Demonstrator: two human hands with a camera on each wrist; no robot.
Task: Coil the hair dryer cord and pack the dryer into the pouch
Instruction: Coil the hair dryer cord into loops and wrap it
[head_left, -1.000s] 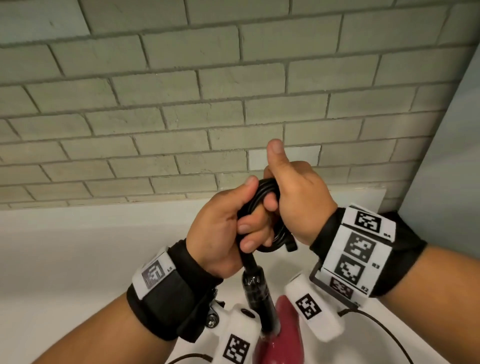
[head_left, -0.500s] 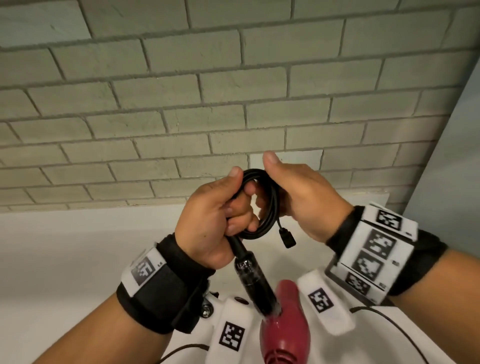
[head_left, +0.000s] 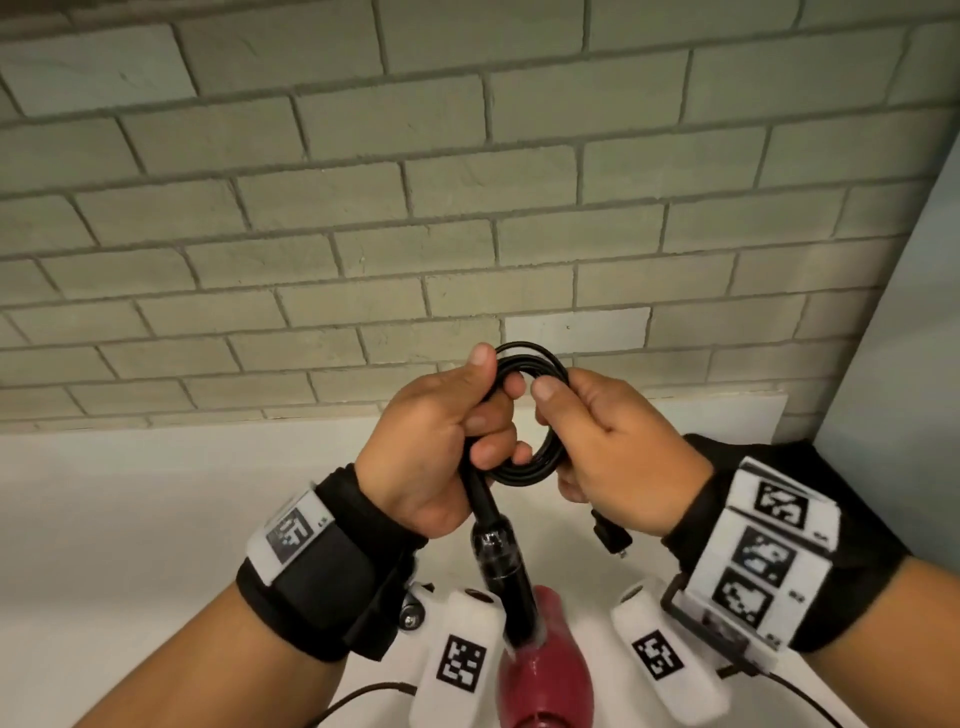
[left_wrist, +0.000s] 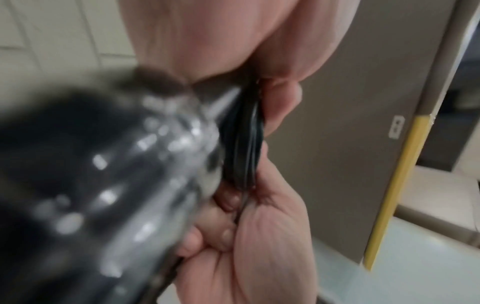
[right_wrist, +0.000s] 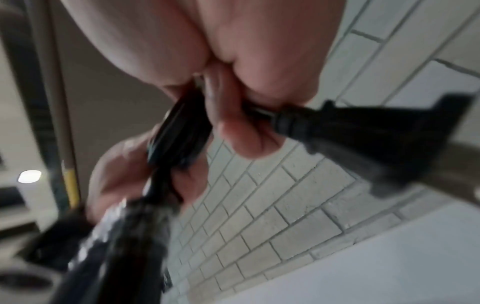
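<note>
A black cord (head_left: 540, 462) is wound into a small round coil held up in front of a brick wall. My left hand (head_left: 436, 441) grips the coil's left side and the thick cord sleeve (head_left: 496, 551) that runs down to the red hair dryer (head_left: 543, 675) at the bottom edge. My right hand (head_left: 608, 447) pinches the coil's right side, and the black plug (head_left: 613, 538) sticks out below it. The left wrist view shows the coil (left_wrist: 242, 144) edge-on between both hands. In the right wrist view the plug (right_wrist: 363, 131) juts out past my fingers. No pouch is in view.
A grey brick wall (head_left: 415, 208) fills the background above a white counter (head_left: 130, 519). A pale panel (head_left: 914, 338) stands at the right. A yellow-edged partition (left_wrist: 394, 185) shows in the left wrist view.
The coil has opened into a wider, clearer loop. My right hand has shifted to the coil's right side and the plug now hangs below that hand. The dryer has risen slightly into view.
</note>
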